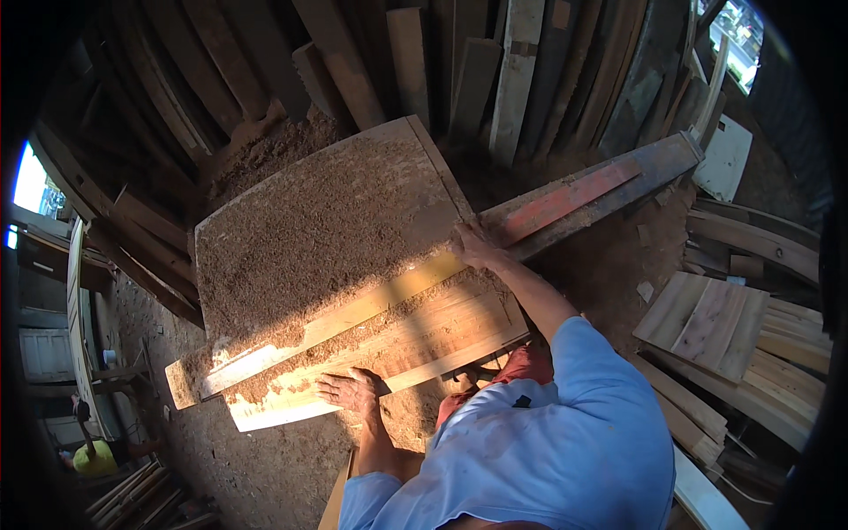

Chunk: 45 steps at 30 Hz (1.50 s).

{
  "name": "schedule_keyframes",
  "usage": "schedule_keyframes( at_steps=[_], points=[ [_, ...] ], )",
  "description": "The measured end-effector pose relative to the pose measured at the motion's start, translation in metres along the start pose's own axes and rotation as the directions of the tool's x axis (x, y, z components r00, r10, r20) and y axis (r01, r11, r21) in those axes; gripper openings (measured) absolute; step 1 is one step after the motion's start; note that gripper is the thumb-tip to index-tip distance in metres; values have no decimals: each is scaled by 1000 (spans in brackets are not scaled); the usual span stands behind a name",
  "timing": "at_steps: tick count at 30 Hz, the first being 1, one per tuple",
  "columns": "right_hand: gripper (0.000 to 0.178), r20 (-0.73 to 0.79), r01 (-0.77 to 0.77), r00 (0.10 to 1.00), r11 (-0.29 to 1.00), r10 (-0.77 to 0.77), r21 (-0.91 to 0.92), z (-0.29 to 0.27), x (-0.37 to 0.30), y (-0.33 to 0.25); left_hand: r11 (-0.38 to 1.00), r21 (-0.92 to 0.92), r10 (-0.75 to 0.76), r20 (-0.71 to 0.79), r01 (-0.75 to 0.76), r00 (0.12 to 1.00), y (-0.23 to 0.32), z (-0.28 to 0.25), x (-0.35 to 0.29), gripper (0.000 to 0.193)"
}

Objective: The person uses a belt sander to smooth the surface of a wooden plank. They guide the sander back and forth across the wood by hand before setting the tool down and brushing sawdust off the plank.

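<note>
My left hand (349,390) lies flat on a pale wooden board (424,336), fingers stretched out and dusted, near its front edge. Shavings cover part of that board. Along the board's far side runs a long straight yellow strip (389,299), partly sunlit. My right hand (477,246) reaches over to the strip's right end, its fingers bent round it; the fingertips are partly hidden. Just beyond that hand, a long narrow beam (654,168) with a red piece (574,203) on it stretches away to the right.
A broad tabletop (442,190) behind the strip is thick with wood shavings (318,238). Upright planks (517,79) lean along the back. Stacked boards (707,327) lie at the right. Another person in a yellow-green top (95,459) is at the far left.
</note>
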State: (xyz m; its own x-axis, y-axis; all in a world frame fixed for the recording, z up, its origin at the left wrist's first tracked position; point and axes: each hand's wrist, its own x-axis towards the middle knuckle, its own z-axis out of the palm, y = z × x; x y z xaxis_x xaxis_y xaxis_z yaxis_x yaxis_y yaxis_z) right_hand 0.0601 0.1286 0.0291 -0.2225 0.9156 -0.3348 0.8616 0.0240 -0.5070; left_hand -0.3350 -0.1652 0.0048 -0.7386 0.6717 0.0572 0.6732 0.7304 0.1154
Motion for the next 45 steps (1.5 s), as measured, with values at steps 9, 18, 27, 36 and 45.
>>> schedule_keyframes(
  at_steps=[9, 18, 27, 36, 45],
  points=[
    [53, -164, -198, 976, 896, 143, -397, -61, -9, 28, 996, 81, -45, 64, 40, 997, -9, -4, 3, 88],
    [43, -357, -258, 926, 899, 126, -353, -14, -47, 77, 996, 79, -53, 100, 45, 994, -1, -7, 5, 90],
    [46, -69, -220, 975, 914, 209, -341, -84, 13, 65, 992, 111, -72, 87, 62, 994, -1, 7, 11, 91],
    [39, -527, -126, 847, 989, 65, -81, -52, -14, 31, 995, 25, -100, 91, 98, 991, -2, 9, 4, 92],
    [53, -230, -456, 818, 838, 527, 299, 101, -159, 80, 992, -86, -94, 35, 97, 995, 0, -21, 2, 93]
  ],
)
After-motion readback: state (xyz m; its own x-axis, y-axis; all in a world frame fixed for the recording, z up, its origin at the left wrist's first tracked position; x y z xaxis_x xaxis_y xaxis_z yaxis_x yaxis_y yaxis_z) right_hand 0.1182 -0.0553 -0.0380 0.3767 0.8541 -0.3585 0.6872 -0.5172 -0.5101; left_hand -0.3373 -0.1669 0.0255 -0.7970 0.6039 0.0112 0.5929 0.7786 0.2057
